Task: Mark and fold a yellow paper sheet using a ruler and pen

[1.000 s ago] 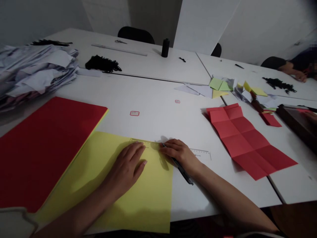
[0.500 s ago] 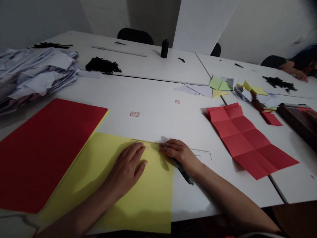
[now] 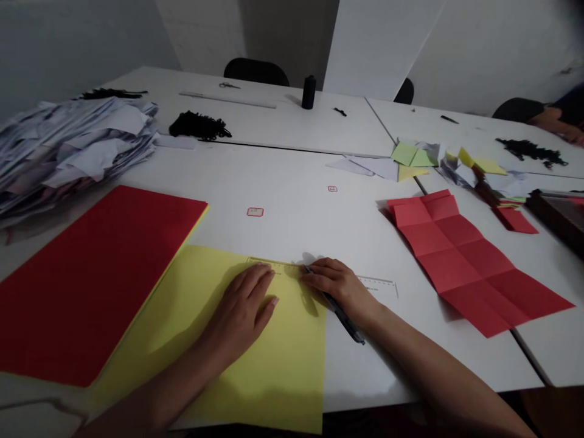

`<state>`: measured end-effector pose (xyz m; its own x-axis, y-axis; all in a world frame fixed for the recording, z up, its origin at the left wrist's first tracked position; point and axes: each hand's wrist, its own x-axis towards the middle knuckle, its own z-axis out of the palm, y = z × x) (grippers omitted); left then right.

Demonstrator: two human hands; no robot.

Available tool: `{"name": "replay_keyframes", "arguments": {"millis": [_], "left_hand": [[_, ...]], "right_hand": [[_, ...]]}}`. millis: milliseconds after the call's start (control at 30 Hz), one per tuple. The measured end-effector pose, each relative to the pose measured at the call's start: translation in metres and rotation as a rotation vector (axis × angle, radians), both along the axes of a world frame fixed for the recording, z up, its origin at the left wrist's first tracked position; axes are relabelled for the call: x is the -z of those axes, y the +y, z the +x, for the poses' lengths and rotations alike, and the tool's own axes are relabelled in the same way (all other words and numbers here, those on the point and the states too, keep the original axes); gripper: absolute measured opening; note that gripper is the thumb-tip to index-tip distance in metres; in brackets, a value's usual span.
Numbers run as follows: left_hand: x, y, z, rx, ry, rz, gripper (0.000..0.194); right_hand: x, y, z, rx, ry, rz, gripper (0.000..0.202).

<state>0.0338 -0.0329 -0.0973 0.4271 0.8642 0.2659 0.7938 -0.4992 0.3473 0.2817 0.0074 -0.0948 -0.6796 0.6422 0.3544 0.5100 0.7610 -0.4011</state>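
A yellow sheet of paper [image 3: 283, 371] lies on the table before me, and a clear ruler [image 3: 378, 285] lies along its far edge, reaching past the sheet's right side. My left hand [image 3: 244, 304] lies flat on the sheet, its fingertips on the left part of the ruler and the thumb apart. In my right hand [image 3: 340, 286] is a dark pen [image 3: 344, 319], its tip at the ruler near the paper's far edge. The fingers of that hand hide part of the ruler. Left of the yellow sheet lies a red sheet [image 3: 109, 286] with yellow showing under its edge.
A creased red paper [image 3: 460, 255] lies on the right. Behind it are folded coloured papers [image 3: 413, 155]. A heap of white paper [image 3: 82, 140] is at far left. Farther back are black cord [image 3: 198, 126], a black bottle [image 3: 309, 92] and scissors [image 3: 229, 85]. Another person's hand [image 3: 559, 125] is at far right.
The view has shifted slightly, so everything sits a little farther right. Both my hands keep their places on the paper and ruler. A hand near the right-hand box has left the view.
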Motion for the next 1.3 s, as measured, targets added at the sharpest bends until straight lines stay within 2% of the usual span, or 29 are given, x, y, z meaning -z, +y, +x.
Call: {"name": "replay_keyframes", "arguments": {"millis": [1300], "left_hand": [[0.0022, 0.0015, -0.0001, 0.020, 0.003, 0.031, 0.037]], "right_hand": [[0.0001, 0.0009, 0.0009, 0.002, 0.002, 0.032, 0.030]]}}
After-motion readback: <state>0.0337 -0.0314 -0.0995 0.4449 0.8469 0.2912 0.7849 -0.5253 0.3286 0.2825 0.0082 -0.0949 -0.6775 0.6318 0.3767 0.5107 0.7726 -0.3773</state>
